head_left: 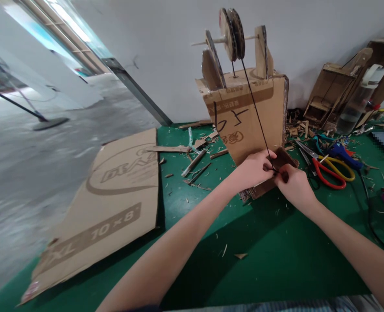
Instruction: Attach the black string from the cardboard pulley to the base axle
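Note:
A tall cardboard box (256, 112) stands on the green table, with a cardboard pulley wheel (232, 34) on a wooden stick between two uprights. From the wheel a black string (256, 104) slants down the front to my hands. My left hand (256, 167) pinches the string low at the box's front. Close beside it, my right hand (294, 184) is closed on the string too, its fingertips nearly meeting the left ones. Both are over a small open cardboard tray (265, 187) at the foot of the box. My fingers hide the string's end.
A flat cardboard sheet (123, 186) overhangs the table's left edge. To the right lie red- and yellow-handled scissors (330, 169), a blue glue gun (344, 154) with its cable, and a bottle (357, 104). Cardboard scraps (198, 164) litter the green table (204, 268).

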`<control>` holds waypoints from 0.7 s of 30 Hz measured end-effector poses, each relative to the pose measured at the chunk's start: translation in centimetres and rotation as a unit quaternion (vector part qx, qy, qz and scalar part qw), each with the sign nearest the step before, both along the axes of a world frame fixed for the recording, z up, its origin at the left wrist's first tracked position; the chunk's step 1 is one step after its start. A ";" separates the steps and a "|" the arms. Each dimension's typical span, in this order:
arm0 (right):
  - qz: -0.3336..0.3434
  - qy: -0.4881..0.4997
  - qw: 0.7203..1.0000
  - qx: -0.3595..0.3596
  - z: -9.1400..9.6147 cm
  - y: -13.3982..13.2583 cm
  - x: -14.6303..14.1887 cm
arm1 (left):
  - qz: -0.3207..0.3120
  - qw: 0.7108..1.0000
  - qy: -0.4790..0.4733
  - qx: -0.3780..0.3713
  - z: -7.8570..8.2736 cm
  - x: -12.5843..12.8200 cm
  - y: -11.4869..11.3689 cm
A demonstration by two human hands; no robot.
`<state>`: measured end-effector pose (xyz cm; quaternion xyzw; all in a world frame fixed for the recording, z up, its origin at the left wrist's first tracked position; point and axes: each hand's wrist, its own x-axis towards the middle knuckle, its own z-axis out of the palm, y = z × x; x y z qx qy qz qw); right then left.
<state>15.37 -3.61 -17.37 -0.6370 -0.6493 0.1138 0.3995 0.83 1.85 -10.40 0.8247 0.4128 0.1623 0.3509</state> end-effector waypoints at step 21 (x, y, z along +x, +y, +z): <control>0.061 -0.002 0.993 0.097 0.0 -1.2 0.4 | -0.042 0.998 0.013 -0.040 0.9 0.2 0.1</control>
